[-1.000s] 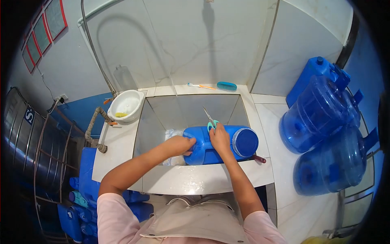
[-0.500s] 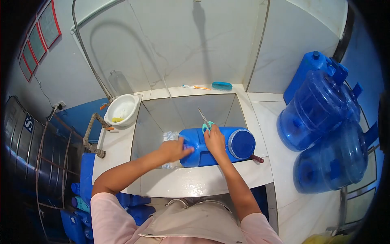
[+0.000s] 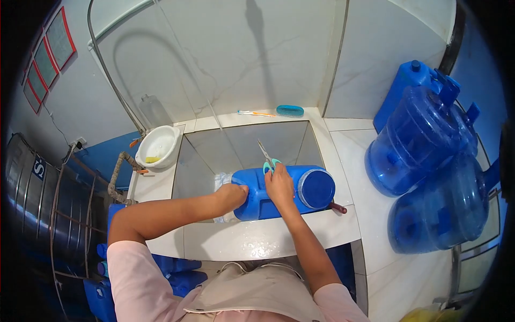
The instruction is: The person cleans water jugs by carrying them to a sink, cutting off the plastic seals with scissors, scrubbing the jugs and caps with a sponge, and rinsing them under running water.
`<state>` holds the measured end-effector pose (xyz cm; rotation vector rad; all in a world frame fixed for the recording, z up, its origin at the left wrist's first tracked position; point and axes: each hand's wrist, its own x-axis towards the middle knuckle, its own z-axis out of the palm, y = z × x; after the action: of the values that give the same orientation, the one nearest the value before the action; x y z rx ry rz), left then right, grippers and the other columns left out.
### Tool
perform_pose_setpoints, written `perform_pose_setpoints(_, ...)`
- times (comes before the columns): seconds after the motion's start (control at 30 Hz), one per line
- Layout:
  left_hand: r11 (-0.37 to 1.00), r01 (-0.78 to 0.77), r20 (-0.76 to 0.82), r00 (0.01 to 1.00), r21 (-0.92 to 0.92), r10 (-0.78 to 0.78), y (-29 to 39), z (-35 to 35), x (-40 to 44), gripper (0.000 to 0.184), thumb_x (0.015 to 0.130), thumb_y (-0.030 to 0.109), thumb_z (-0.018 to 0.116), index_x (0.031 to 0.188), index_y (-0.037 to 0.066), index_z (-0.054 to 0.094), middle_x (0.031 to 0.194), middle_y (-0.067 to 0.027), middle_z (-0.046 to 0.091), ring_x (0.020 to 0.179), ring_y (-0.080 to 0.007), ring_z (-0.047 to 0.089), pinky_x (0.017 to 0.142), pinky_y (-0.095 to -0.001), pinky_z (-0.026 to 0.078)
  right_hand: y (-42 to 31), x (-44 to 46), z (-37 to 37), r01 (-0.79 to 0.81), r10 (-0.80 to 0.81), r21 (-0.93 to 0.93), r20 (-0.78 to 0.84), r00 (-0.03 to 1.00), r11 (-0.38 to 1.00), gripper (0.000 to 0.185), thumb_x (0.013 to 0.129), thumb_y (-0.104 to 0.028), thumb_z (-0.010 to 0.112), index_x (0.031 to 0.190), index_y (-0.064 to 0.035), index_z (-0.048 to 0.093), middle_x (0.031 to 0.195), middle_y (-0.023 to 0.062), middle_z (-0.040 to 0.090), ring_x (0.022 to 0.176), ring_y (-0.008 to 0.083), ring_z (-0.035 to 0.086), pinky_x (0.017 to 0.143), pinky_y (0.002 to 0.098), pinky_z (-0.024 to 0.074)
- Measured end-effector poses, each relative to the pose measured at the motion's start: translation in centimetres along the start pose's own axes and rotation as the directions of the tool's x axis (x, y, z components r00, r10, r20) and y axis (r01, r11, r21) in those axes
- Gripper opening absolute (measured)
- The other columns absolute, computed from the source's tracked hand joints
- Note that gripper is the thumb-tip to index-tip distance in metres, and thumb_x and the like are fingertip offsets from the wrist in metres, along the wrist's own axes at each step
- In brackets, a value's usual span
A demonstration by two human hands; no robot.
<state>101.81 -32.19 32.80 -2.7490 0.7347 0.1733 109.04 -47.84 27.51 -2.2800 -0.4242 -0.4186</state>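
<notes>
A blue plastic jug lies on its side across the sink, its wide round blue cap facing right. My right hand rests on the jug near its handle and is closed round scissors with green grips; their blades point up and away. My left hand is closed at the jug's left end, thumb against the blue surface. What its fingers hold, if anything, is hidden. Clear plastic shows just behind that hand. A dark reddish handle sticks out beneath the cap.
The tiled sink has a white rim. A white basin with a yellow sponge stands left. A toothbrush and a teal brush lie on the back ledge. Large blue water bottles stand right.
My left hand has turned and closed in against the jug's left end, with that elbow swung outward. The right hand still has the scissors on the jug. The view has shifted slightly.
</notes>
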Motion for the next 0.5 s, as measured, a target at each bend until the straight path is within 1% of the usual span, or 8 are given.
perform_pose_setpoints(0.1,0.987,0.057,0.270,0.963,-0.154,-0.013,-1.2,-2.0,0.9,0.027,0.076,0.025,0.062,0.084,0.001,0.054,0.065,-0.0148,0.061,0.060,-0.0253,0.065,0.050,-0.0314,0.051,0.1,-0.1,0.0,-0.029,0.030,-0.011,0.013,0.999,1.000,0.028,0.082,-0.015,0.051,0.100,0.0052,0.047,0.088,0.0234,0.056,0.080,0.0377,0.059,0.069,0.0439,0.0484)
perform_pose_setpoints(0.17,0.872,0.296,0.598,0.802,-0.391,-0.004,-2.2,-3.1,1.6,0.039,0.076,0.039,0.065,0.085,0.003,0.053,0.063,-0.0132,0.061,0.059,-0.0239,0.064,0.053,-0.0315,0.052,0.4,-0.1,0.3,0.004,-0.004,-0.001,-0.031,0.999,1.000,0.027,0.081,-0.014,0.052,0.100,0.0046,0.047,0.088,0.0232,0.056,0.079,0.0378,0.059,0.068,0.0443,0.0486)
perform_pose_setpoints(0.2,0.874,0.294,0.601,0.799,-0.387,-0.003,-3.7,-2.4,1.4,0.039,0.076,0.039,0.065,0.085,0.003,0.053,0.063,-0.0132,0.061,0.059,-0.0239,0.064,0.053,-0.0315,0.052,0.4,-0.1,0.3,0.000,0.000,0.002,-0.033,0.999,1.000,0.027,0.081,-0.014,0.052,0.100,0.0046,0.047,0.088,0.0232,0.056,0.079,0.0378,0.059,0.068,0.0443,0.0486)
perform_pose_setpoints(0.23,0.417,0.654,0.766,0.610,-0.631,0.202,-6.1,-0.8,0.7,0.038,0.081,0.037,0.061,0.091,0.001,0.053,0.064,-0.0101,0.059,0.057,-0.0207,0.062,0.049,-0.0304,0.049,0.4,-0.1,0.3,0.000,0.000,0.007,-0.061,0.998,1.000,0.027,0.081,-0.014,0.053,0.099,0.0041,0.048,0.088,0.0227,0.057,0.079,0.0375,0.059,0.068,0.0445,0.0484)
perform_pose_setpoints(0.27,-0.154,0.873,0.729,0.474,-0.463,0.494,-7.4,0.1,0.3,0.038,0.085,0.036,0.057,0.096,0.000,0.052,0.065,-0.0069,0.058,0.055,-0.0176,0.059,0.046,-0.0293,0.046,0.3,-0.1,0.2,0.001,0.000,0.014,-0.087,0.996,1.000,0.027,0.081,-0.015,0.054,0.099,0.0037,0.048,0.088,0.0222,0.057,0.079,0.0372,0.059,0.068,0.0447,0.0483)
perform_pose_setpoints(0.3,-0.151,0.877,0.735,0.467,-0.456,0.491,-7.1,-0.9,-0.7,0.038,0.085,0.036,0.057,0.096,0.000,0.052,0.065,-0.0069,0.058,0.055,-0.0176,0.059,0.046,-0.0293,0.046,0.2,-0.1,0.1,-0.004,0.006,0.023,-0.087,0.996,1.000,0.027,0.081,-0.015,0.054,0.099,0.0037,0.048,0.088,0.0222,0.057,0.079,0.0372,0.059,0.068,0.0447,0.0483)
perform_pose_setpoints(0.37,-0.395,0.540,0.571,0.820,-0.743,0.048,-5.5,-3.9,-4.1,0.032,0.089,0.034,0.053,0.102,0.004,0.052,0.073,-0.0037,0.056,0.053,-0.0088,0.050,0.043,-0.0218,0.037,-0.2,0.2,-0.7,-0.064,0.054,0.197,0.054,0.997,0.978,0.028,0.082,-0.018,0.058,0.097,0.0033,0.050,0.083,0.0197,0.060,0.076,0.0328,0.060,0.066,0.0419,0.0477)
perform_pose_setpoints(0.5,-0.516,0.131,0.320,0.900,-0.847,-0.297,-6.8,-2.7,-6.2,0.032,0.091,0.041,0.049,0.092,0.009,0.047,0.066,0.0006,0.046,0.045,-0.0048,0.032,0.040,-0.0175,0.024,-0.2,0.3,-0.8,-0.148,-0.135,0.613,0.390,0.911,0.776,0.029,0.081,-0.028,0.066,0.087,-0.0018,0.056,0.067,0.0068,0.057,0.060,0.0142,0.053,0.054,0.0285,0.0416)
